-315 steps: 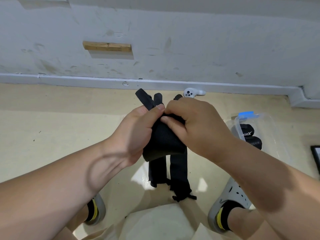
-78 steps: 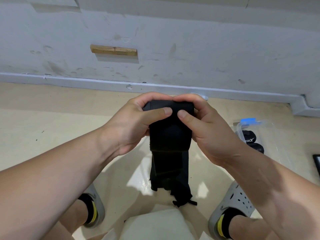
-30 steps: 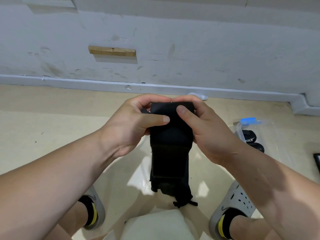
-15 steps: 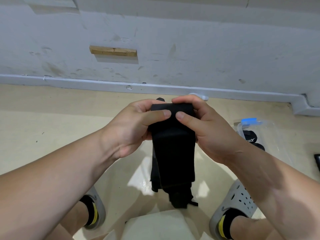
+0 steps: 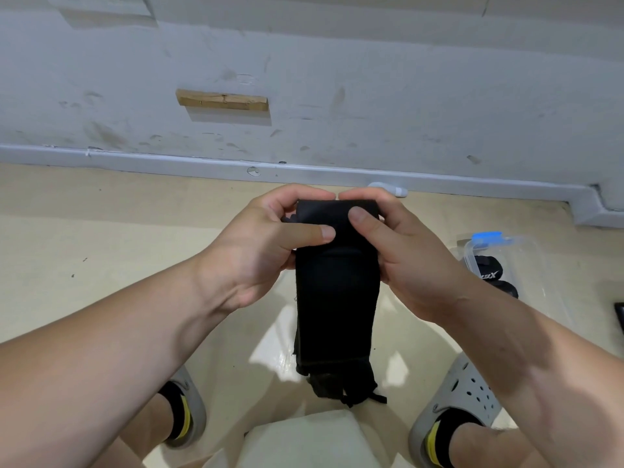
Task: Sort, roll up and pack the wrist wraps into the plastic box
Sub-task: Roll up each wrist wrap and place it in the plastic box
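Head view hides the top of your wrist wrap behind both hands. Your left hand and right hand each curl round its upper end, thumbs pressed on the front. Its frayed lower end is hard to make out. The plastic box sits on the floor to your right, its clear walls hard to trace, with rolled wraps inside. Floor stretches wide to your left, up to the skirting. The wrap hangs lengthwise, its long axis running from your hands down towards your feet.
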